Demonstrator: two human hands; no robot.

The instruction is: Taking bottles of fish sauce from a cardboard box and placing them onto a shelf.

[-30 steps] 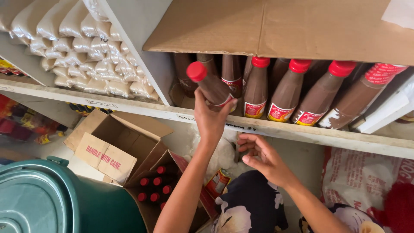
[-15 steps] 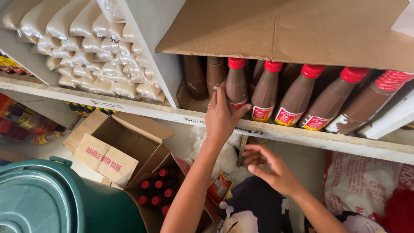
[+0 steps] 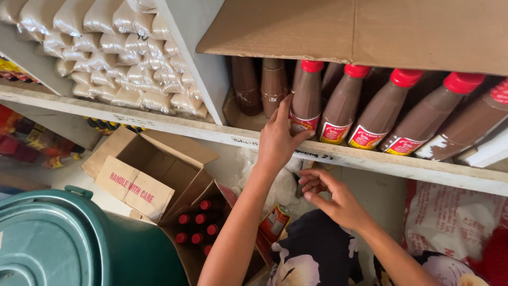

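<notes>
Head camera is looking down at a white shelf (image 3: pixel 370 159) carrying a row of brown sauce bottles with red caps. The person's left hand (image 3: pixel 278 139) is resting its spread fingers (image 3: pixel 283 108) against the leftmost capped bottle (image 3: pixel 307 98), at about 12 o'clock in the frame, touching but not wrapping it. The right hand (image 3: pixel 336 200) is hovering below the shelf edge near 5 o'clock, fingers loosely curled and holding nothing. An open cardboard box (image 3: pixel 203 222) at 7 o'clock is holding more red-capped bottles standing upright. Beside it, another open cardboard carton (image 3: pixel 153 164) is lying empty. Clear bags of white grains (image 3: pixel 116 58) are filling the shelf compartment at 10 o'clock. A green bin lid (image 3: pixel 47 243) is sitting at 8 o'clock.
</notes>
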